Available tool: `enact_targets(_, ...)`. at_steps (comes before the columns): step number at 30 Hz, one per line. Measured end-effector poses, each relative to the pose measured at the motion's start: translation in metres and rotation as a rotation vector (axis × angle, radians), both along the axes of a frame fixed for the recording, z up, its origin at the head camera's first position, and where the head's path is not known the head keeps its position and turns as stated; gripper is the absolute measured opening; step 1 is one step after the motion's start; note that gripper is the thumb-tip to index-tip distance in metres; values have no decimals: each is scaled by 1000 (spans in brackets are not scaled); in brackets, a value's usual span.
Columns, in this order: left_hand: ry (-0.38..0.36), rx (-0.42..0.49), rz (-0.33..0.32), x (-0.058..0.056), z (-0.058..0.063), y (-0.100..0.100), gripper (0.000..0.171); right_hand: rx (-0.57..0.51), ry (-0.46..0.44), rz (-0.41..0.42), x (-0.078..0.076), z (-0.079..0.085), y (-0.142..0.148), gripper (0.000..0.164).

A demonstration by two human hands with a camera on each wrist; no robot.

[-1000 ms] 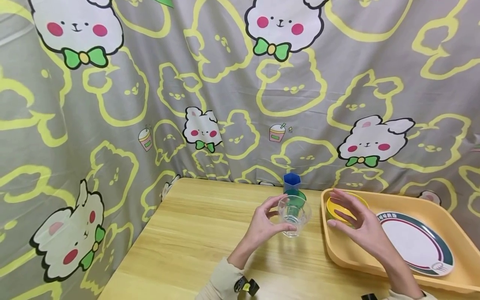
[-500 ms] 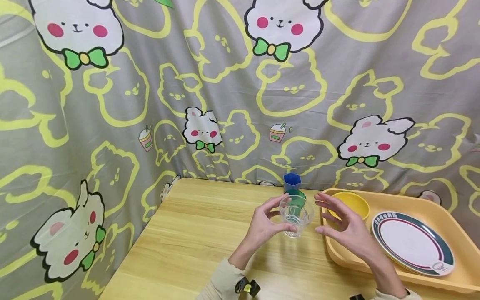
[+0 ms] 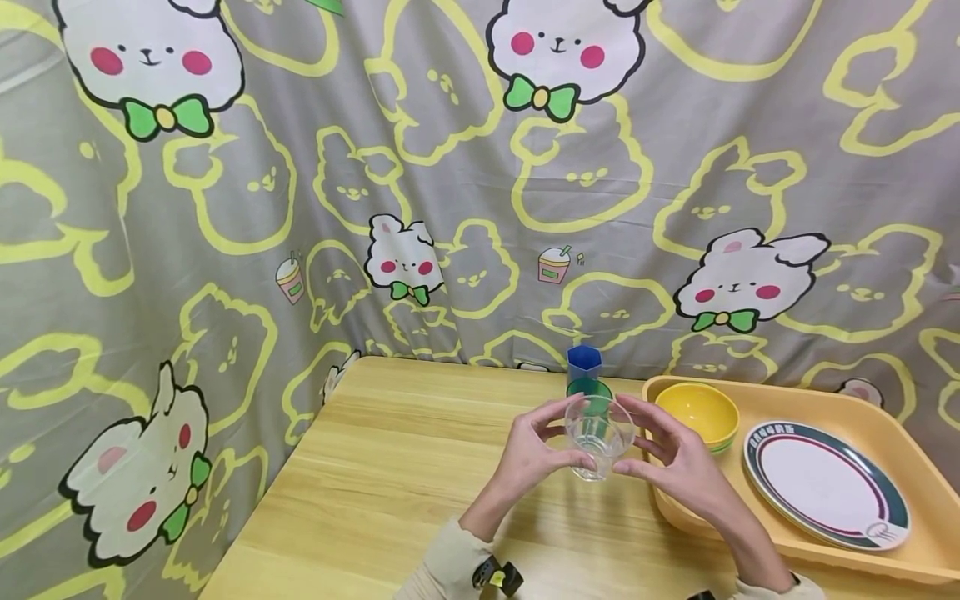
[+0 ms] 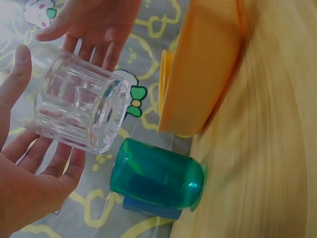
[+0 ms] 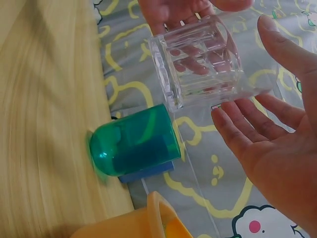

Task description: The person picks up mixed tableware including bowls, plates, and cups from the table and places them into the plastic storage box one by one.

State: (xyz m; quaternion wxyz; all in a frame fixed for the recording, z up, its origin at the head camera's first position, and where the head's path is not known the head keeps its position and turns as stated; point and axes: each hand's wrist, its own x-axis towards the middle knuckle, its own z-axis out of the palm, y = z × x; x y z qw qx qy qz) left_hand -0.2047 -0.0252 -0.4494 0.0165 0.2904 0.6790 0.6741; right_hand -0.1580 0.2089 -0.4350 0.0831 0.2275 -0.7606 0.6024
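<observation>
A clear plastic cup [image 3: 597,435] with a faceted lower part is held upright above the table in my left hand [image 3: 531,446], whose fingers and thumb curl round its left side. On the opposite side, my right hand [image 3: 678,454] has its fingertips by the rim and its thumb near the lower wall. Whether it touches the cup is hard to tell; its fingers are spread and loosely bent. Behind stands a green translucent cup [image 4: 156,173] on the table, with a blue hexagonal cup [image 3: 584,363] just beyond it.
To the right lies an orange-yellow tray [image 3: 652,492] holding a yellow bowl [image 3: 697,412], with green showing beneath it, and a white plate [image 3: 821,487] with a dark green rim. A patterned curtain [image 3: 465,192] hangs behind and left of the wooden table [image 3: 390,467].
My right hand has moved left from over the tray to the cup's right side, uncovering the yellow bowl. The left hand and the clear cup have shifted slightly right.
</observation>
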Motion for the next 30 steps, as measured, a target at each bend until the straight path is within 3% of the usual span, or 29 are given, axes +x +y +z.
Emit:
enact_targets(16,-43,-35,-42,5,-3,8,71,11,-46,-33,3,-3,3,73)
enact_targets(23,-70,-37,-98,5,-3,10,70,27,-45,-47,5,-4,6,71)
enact_targets(30,-44,-31,-160,5,-3,10,73,50,-13,-65,7,-4,8,71)
